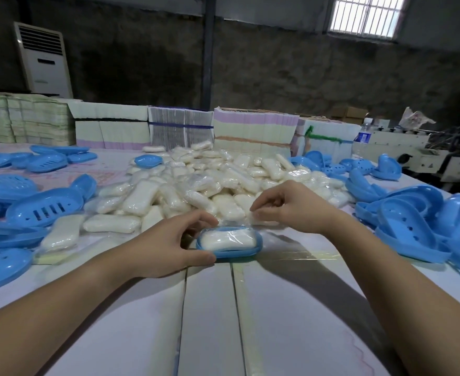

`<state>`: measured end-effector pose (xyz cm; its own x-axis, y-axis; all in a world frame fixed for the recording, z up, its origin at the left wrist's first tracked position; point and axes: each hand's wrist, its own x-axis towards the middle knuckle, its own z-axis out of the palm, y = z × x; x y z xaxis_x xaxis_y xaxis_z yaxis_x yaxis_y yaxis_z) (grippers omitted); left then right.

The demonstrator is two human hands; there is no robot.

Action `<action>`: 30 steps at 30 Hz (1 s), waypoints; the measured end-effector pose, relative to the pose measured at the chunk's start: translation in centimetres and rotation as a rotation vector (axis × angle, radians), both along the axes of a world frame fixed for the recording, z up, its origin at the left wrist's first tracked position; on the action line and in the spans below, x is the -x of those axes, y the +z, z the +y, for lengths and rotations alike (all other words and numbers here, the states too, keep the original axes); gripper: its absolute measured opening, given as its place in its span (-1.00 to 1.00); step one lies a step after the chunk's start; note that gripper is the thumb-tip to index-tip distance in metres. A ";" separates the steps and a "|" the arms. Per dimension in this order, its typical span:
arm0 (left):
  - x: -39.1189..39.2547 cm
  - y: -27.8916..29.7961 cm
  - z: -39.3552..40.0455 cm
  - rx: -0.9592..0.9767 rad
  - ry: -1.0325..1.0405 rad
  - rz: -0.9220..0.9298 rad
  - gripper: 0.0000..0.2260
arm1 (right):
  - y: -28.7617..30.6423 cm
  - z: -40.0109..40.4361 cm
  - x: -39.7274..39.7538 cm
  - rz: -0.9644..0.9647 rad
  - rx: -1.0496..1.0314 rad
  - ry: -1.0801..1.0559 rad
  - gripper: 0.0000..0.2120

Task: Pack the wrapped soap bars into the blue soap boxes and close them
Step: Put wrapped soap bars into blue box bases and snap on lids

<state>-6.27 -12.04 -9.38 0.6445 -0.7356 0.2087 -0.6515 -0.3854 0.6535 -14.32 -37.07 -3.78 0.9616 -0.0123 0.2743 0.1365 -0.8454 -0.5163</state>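
Near the front edge of the worktop [291, 308], a blue soap box base [229, 245] is sitting with one wrapped soap bar [224, 238] lying inside it, and no lid is on it yet. The left hand [166, 245] is steadying the base, its grip clamped on the left end with the thumb at the near rim and the fingers curling round the far rim. The right hand [286, 206] is hovering just beyond the box at the foot of the soap pile [210, 183]; its fingertips are coming together on what looks like clear wrapper film, though whether they are actually pinching it is hard to tell.

Judging from this, the step in hand is seating the bar and getting ready to close. To do it well, the loose wrapper corners probably want tucking fully below the rim, since any film caught on the edge would likely stop a lid snapping shut. The bar is lying roughly lengthwise in the base, which is right. The left hand should be keeping the base flat and still while the right is fetching a lid; the blue box halves [413, 221] heaped on the right are nearest, with more blue halves [44, 210] on the left. Pressing evenly around the rim, not at one end, should be giving a clean closure.
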 end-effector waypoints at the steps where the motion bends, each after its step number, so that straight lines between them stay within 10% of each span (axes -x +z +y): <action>1: -0.1 -0.2 -0.1 0.008 0.002 -0.012 -0.54 | 0.1 -0.5 0.0 -0.053 -0.005 -0.069 -0.94; 9: -0.9 -1.1 -0.1 0.066 -0.024 -0.051 -0.45 | 1.6 -7.5 1.9 -0.043 0.537 -0.740 -0.69; 13: -1.0 -1.1 -0.2 0.072 -0.056 -0.068 -0.48 | 0.5 -10.4 4.3 -0.172 0.419 -0.963 -0.66; 22: -2.2 -1.6 0.1 0.056 -0.084 -0.117 -0.35 | -1.3 -12.1 4.6 0.025 0.347 -0.942 -0.55; 30: -2.6 -2.0 0.1 0.063 -0.087 -0.112 -0.27 | -1.0 -7.5 3.7 -0.334 0.227 -0.521 -0.61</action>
